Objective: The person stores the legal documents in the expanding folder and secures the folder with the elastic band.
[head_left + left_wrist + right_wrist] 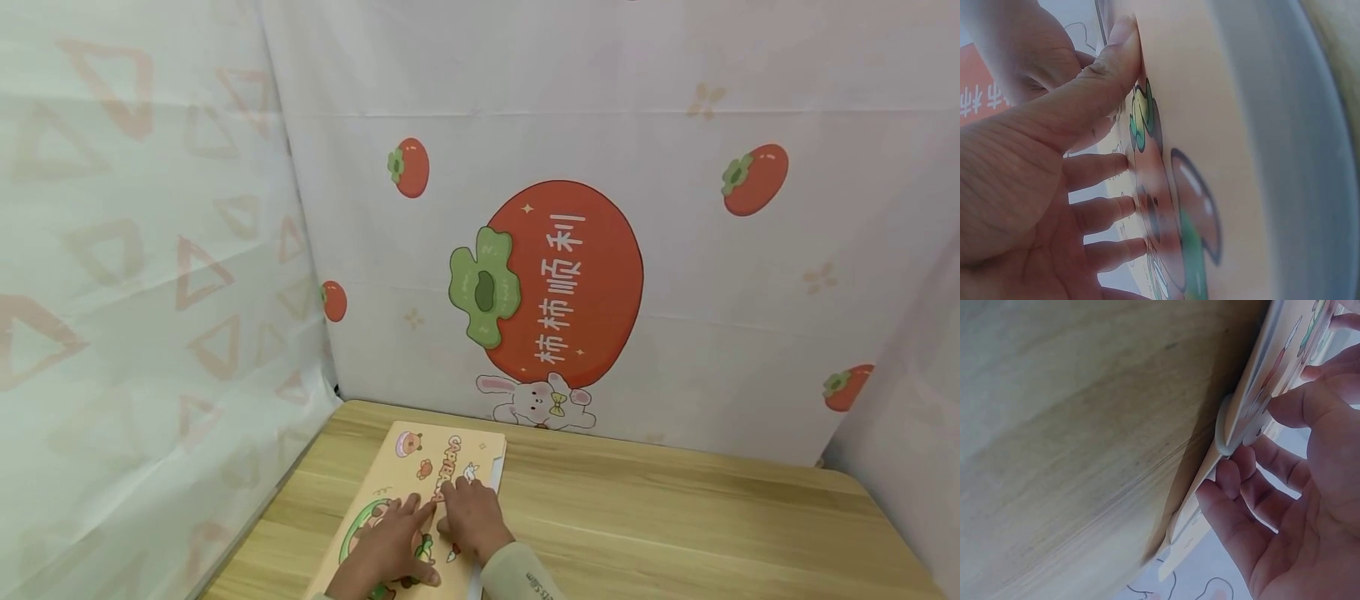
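Observation:
A flat cream folder printed with cartoon capybaras lies on the wooden table. On its cover rests my left hand, fingers spread and thumb stretched out; the left wrist view has those fingertips touching the print. My right hand lies just beside it, over the folder's right edge, with bent fingers and thumb on the cover. From the right wrist, the fingers sit at the folder's edge, near a rounded pale tab. A whitish strip shows along the right side of the folder.
The wooden table extends to the right of the folder. Behind it hangs a white cloth printed with persimmons and a rabbit. Another pale cloth with triangle shapes hangs along the left side.

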The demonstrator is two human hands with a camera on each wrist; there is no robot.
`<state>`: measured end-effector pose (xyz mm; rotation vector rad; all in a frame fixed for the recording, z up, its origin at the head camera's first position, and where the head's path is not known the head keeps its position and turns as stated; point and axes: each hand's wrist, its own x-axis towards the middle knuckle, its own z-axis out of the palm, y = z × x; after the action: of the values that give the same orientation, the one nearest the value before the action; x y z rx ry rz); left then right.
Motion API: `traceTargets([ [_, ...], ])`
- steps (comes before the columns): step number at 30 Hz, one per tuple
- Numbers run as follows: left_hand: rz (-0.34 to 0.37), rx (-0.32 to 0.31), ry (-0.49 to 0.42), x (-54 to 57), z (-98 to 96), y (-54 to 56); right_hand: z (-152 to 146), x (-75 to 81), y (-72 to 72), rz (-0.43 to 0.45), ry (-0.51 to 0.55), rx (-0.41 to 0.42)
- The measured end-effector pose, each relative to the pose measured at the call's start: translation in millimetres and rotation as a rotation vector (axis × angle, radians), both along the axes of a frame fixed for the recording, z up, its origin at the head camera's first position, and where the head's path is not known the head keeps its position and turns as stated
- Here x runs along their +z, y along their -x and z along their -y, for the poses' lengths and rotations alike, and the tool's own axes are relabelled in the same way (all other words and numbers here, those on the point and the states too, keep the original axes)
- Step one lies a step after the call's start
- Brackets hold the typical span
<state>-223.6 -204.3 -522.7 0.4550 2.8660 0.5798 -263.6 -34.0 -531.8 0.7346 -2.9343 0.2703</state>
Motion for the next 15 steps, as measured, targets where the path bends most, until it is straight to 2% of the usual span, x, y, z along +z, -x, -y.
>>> traceTargets([
  [4, 0.005, 0.006, -0.004, 0.8, -0.6, -0.8, -2.3, 2.0, 1.4, 0.037, 0.018, -0.009],
  [10, 0.03, 0.009, -0.012, 1.9, 0.0, -0.9, -9.0, 0.1, 3.4, 0.134, 0.136, 0.014],
  [15, 0.038, 0.013, -0.017, 0.1, 1.0, 0.8, -10.8, 0.7, 3.6, 0.145, 0.151, 0.023],
])
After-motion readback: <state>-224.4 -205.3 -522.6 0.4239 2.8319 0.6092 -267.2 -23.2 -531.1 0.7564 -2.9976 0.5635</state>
